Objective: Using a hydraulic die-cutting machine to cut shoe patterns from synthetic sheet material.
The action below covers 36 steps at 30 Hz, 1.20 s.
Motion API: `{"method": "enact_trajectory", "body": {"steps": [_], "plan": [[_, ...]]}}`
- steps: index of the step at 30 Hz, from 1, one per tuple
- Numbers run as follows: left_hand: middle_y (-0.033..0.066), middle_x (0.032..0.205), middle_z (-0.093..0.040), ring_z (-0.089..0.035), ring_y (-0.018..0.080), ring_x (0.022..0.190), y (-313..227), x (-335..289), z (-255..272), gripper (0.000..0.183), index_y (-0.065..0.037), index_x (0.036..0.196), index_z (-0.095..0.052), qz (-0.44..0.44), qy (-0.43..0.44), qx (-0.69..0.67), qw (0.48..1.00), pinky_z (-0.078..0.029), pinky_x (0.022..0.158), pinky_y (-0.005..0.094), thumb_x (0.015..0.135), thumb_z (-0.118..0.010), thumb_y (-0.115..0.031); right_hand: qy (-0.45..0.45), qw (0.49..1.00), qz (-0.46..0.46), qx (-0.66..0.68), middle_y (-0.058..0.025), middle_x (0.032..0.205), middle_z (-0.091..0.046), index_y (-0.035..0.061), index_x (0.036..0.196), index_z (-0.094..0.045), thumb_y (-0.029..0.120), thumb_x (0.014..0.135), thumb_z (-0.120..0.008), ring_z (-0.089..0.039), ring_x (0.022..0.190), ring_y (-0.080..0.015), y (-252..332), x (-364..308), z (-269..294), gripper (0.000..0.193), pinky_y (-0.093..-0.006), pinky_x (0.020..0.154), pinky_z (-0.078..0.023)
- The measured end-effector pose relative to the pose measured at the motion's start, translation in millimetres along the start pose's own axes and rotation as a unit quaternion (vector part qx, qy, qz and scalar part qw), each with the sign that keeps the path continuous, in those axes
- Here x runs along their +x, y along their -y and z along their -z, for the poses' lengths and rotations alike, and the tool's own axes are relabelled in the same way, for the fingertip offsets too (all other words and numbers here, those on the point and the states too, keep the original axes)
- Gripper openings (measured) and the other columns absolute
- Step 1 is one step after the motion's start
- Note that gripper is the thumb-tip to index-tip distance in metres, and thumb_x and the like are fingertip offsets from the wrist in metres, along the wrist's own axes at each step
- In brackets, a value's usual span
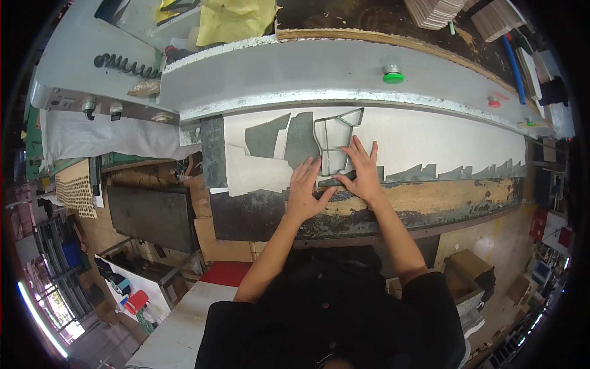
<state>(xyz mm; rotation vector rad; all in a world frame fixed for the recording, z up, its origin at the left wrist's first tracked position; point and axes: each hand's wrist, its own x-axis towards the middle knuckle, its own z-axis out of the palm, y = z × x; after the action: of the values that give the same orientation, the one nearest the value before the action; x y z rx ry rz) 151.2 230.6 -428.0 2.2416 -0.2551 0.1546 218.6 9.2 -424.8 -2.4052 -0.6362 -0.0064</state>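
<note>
A metal-edged cutting die [334, 149] of irregular outline, with cross bars, lies on a pale sheet [430, 138]. At its lower left edge, my left hand [305, 192] touches it with the fingertips, thumb held apart. My right hand [364, 174] rests on its right side, fingers spread and stretched out, thumb near the lower edge. Neither hand is closed round the die. Left of the die, dark gaps [300, 138] in the sheet show the grey surface beneath. A loose pale flap [261, 173] lies beside them. More notches [413, 174] run along the sheet's near edge to the right.
Beyond the sheet spans a grey machine beam [276, 77] with a green button [393, 78] and a red button [493, 103]. A worn ledge [430, 200] lies nearest me. Yellow material [236, 21] and stacked pale pieces [433, 12] sit on top. A dark slab [150, 218] stands left.
</note>
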Motion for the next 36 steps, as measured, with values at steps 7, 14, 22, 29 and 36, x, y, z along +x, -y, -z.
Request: {"method": "enact_trajectory", "body": {"steps": [7,14,22,29,36], "plan": [[0.0250,0.152,-0.058,-0.050,0.0449,0.145,-2,4,4,0.083,0.003,0.154,-0.050,0.004,0.007,-0.002,1.000,-0.035,0.122,0.0576,0.088,-0.082,-0.034,0.003,1.000,-0.001,-0.003,-0.0278,0.158,-0.052,0.0086,0.150,-0.053,0.038,0.081,-0.089,-0.037,0.158,-0.0429,0,5,-1,0.084,-0.0718,0.127,-0.003],[0.0205,0.130,-0.068,-0.064,0.0395,0.125,-28,5,33,0.070,-0.004,0.151,-0.056,0.020,-0.061,-0.024,0.998,-0.049,0.107,0.0483,0.090,-0.082,-0.025,-0.029,0.998,-0.024,0.057,-0.0259,0.165,-0.042,0.0107,0.156,-0.047,0.035,0.079,-0.092,-0.038,0.155,-0.0421,9,24,29,0.093,-0.0633,0.129,-0.021],[0.0109,0.102,-0.075,-0.072,0.0321,0.094,-19,-27,43,0.046,-0.008,0.128,-0.071,0.065,0.078,-0.091,0.991,-0.055,0.091,0.0427,0.088,-0.085,-0.027,-0.074,0.981,-0.143,0.111,-0.0061,0.066,-0.073,0.0012,0.075,-0.078,0.035,0.094,-0.083,-0.066,0.062,-0.0091,40,141,136,0.039,-0.0279,0.058,-0.049],[0.0151,0.119,-0.070,-0.064,0.0370,0.114,-38,-26,62,0.052,-0.004,0.129,-0.070,-0.003,0.104,0.013,0.994,-0.051,0.101,0.0470,0.088,-0.084,-0.033,-0.004,0.985,-0.101,0.137,-0.0118,0.084,-0.079,0.0012,0.103,-0.079,0.038,0.090,-0.086,-0.075,0.075,-0.0187,46,57,88,0.040,-0.0339,0.071,-0.060],[0.0161,0.121,-0.066,-0.060,0.0386,0.117,-53,-32,59,0.052,-0.003,0.132,-0.068,0.000,0.049,0.064,0.997,-0.046,0.105,0.0492,0.087,-0.083,-0.024,-0.010,0.996,-0.084,0.026,-0.0144,0.099,-0.073,0.0039,0.105,-0.077,0.031,0.078,-0.093,-0.070,0.100,-0.0347,74,-58,52,0.041,-0.0435,0.093,-0.055]]}}
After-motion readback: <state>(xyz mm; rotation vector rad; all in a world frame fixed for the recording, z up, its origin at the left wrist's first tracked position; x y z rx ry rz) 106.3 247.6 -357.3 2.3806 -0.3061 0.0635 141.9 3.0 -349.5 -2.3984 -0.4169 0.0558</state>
